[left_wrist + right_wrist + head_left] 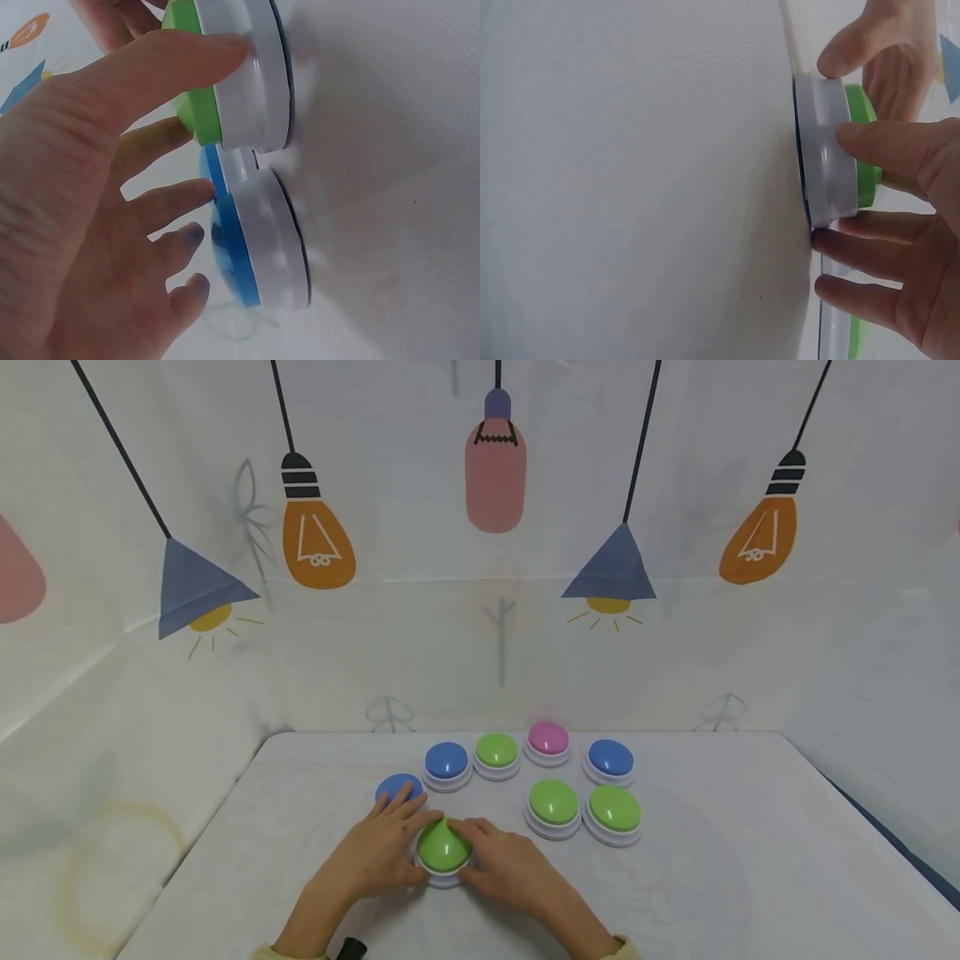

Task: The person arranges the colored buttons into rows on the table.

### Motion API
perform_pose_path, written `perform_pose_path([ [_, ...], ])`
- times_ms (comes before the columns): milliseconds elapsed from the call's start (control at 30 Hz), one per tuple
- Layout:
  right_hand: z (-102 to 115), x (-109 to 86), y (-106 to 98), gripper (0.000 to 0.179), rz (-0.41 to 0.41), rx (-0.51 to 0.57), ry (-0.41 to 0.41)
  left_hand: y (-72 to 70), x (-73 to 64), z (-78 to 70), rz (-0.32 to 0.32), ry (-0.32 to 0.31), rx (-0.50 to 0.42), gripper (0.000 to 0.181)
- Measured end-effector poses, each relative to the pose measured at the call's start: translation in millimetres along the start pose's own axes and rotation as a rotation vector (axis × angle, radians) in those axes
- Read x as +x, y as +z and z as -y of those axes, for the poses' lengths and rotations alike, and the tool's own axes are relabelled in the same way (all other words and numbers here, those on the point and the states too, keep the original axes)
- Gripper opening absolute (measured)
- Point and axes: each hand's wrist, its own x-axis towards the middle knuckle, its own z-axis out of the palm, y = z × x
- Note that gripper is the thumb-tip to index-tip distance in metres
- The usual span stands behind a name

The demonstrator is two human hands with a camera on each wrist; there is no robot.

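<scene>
Between both hands, near the front of the group, sits a green push button (443, 847) with a white round base. My left hand (381, 852) holds it from the left, the thumb (214, 58) against the base and the index finger at its far side. The left hand's other fingers spread over a blue push button (236, 240); whether they touch it I cannot tell. From the right, my right hand (510, 864) grips the same green button, with the thumb (874, 142) on its near side and fingers round the far side.
Behind the hands stand another blue button (446, 762), a green button (497, 751), a pink button (548, 739) and a blue button (610, 759) at the right. Two green buttons, one left (553, 802) and one right (615, 810), stand closer. All share a white-covered table (712, 877).
</scene>
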Motion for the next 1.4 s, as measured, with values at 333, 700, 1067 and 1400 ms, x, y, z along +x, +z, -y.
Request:
perform_pose_path([
  [333, -6.0, -0.4, -6.5, 0.065, 0.007, 0.038, 0.013, -3.6, -0.2, 0.9, -0.012, 0.005, -0.016, 0.069],
  [700, -16.1, 5.6, -19.1, 0.07, -0.023, 0.106, -0.042, -7.3, 0.7, 13.6, -0.101, -0.012, -0.02, 0.066],
  [1067, -11.8, 30.2, -20.0, 0.064, -0.025, 0.092, -0.016, -2.8, 3.6, 26.2, -0.15, -0.061, -0.084, 0.065],
  [1400, 8.6, 72.1, -13.0, 0.06, -0.031, 0.011, -0.037, -1.2, 1.4, 39.6, -0.214, -0.136, -0.117, 0.066],
])
